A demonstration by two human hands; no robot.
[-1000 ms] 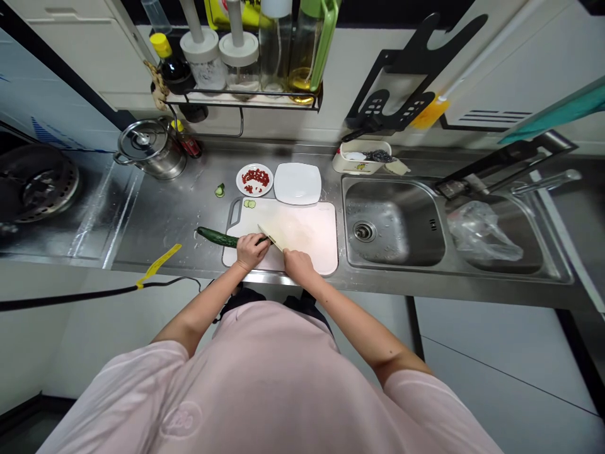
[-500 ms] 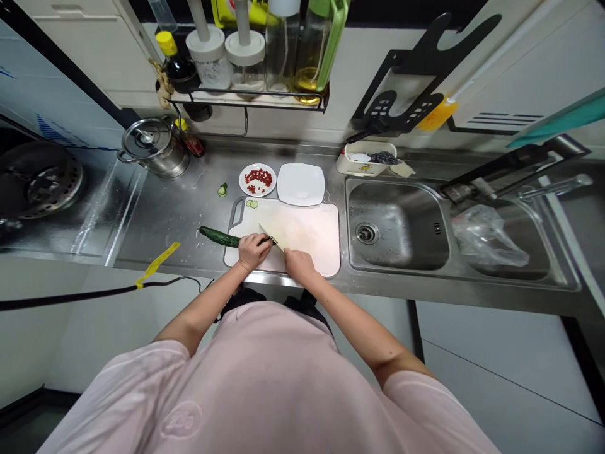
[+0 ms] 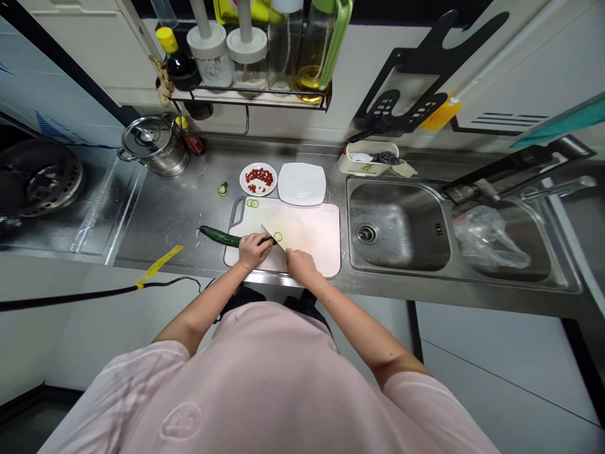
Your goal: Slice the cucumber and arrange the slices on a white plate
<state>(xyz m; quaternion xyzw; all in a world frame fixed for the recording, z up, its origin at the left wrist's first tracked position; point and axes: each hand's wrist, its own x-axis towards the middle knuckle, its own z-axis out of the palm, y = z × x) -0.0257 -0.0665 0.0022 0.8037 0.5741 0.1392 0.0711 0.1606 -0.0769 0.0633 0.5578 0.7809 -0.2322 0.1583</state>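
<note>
"What's new on your board?"

"A round, pale green slice with a dark rim [image 3: 278, 236]; it lies on the white plastic chopping board [image 3: 312, 233], just right of the thin, pointed knife [image 3: 268, 230]; half a second ago I saw no slice there!"

"So what does that mean?"

"I think one cut has gone all the way through; the slicing looks only just begun, since most of the long, dark green cucumber [image 3: 220, 236] is whole; two more thin green slices [image 3: 253, 203] lie at the board's top left corner."

"Where's the cucumber, and what are your hands doing?"

"It lies sideways, cut end on the board and far end out past the left edge, over the shiny steel counter [image 3: 174, 233]; my left hand [image 3: 254, 251] holds it near the cut end; my right hand [image 3: 301, 265] is wrapped round the knife's handle (my fist hides most of it)."

"Is the blade touching the cucumber?"

"I can't tell; it's right beside the cut end, and close to my left fingers, so I'd better keep them tucked in."
</note>
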